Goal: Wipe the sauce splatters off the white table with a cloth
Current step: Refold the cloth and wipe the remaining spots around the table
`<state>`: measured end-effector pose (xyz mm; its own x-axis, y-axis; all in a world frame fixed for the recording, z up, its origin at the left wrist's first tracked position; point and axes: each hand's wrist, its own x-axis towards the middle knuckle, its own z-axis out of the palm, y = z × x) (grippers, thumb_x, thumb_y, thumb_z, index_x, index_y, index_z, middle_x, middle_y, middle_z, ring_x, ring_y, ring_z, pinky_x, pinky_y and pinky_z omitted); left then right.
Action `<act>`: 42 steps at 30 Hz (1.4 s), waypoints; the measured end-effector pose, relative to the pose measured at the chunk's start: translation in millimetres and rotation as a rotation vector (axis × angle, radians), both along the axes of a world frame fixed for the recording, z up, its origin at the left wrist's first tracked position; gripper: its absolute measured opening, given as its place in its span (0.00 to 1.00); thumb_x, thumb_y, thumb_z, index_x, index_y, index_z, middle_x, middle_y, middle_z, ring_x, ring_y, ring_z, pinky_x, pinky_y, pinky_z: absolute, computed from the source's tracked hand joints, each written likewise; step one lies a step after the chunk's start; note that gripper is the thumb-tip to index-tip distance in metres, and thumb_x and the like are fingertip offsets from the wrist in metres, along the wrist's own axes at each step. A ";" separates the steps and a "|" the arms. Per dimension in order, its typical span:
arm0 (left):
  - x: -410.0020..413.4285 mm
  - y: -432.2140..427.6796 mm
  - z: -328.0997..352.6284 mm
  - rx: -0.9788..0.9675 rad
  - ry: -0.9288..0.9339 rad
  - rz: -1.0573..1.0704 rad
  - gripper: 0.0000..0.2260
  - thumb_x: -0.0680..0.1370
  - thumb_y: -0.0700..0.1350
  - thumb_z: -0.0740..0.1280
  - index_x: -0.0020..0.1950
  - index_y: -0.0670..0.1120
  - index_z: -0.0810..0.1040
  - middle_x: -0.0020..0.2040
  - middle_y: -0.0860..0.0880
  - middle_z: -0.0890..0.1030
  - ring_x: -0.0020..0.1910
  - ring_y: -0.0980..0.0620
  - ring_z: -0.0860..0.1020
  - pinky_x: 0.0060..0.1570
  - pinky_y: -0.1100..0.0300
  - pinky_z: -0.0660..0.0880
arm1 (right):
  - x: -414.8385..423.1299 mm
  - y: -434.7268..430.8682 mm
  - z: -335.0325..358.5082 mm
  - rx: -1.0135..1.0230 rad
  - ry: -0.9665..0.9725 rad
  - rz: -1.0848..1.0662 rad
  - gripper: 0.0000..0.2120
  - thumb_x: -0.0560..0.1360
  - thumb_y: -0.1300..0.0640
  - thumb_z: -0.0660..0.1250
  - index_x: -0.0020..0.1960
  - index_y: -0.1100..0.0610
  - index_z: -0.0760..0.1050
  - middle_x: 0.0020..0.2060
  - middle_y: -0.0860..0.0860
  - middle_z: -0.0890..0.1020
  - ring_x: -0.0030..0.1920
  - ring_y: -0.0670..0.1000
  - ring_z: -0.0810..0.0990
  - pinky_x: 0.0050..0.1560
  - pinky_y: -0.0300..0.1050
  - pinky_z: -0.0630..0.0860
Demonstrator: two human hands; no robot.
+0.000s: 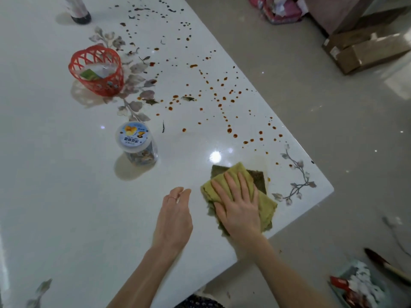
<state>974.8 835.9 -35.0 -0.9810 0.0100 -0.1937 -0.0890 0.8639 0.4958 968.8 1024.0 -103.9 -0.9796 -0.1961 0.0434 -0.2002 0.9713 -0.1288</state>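
A folded yellow-green cloth (266, 205) lies on the white table (66, 196) near its right corner. My right hand (238, 205) presses flat on the cloth, fingers straight and spread. My left hand (175, 214) hovers or rests just left of it, fingers loosely curled, holding nothing. Orange-brown sauce splatters (222, 103) dot the tabletop from beyond the cloth up to the far edge, darker at the top. A faint smear shows right beside the cloth's far right corner.
A red plastic basket (97, 70) stands at the left of the splatters. A clear jar with a white lid (135, 141) is nearer me. A dark bottle (77, 12) stands at the far edge. Cardboard boxes (367, 50) and litter lie on the floor.
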 end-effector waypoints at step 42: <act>0.2 88.6 -11.5 -0.012 0.047 -0.046 0.22 0.72 0.32 0.63 0.65 0.40 0.70 0.66 0.38 0.68 0.62 0.39 0.68 0.59 0.50 0.70 | -3.9 111.5 -9.0 -0.071 0.104 -0.570 0.26 0.79 0.40 0.55 0.75 0.45 0.67 0.75 0.54 0.68 0.76 0.63 0.60 0.65 0.83 0.54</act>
<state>974.9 924.5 -46.4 -0.9875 0.0538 -0.1480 -0.0257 0.8723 0.4883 964.8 1135.4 -112.9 -0.9194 0.3680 0.1391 0.3369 0.9190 -0.2049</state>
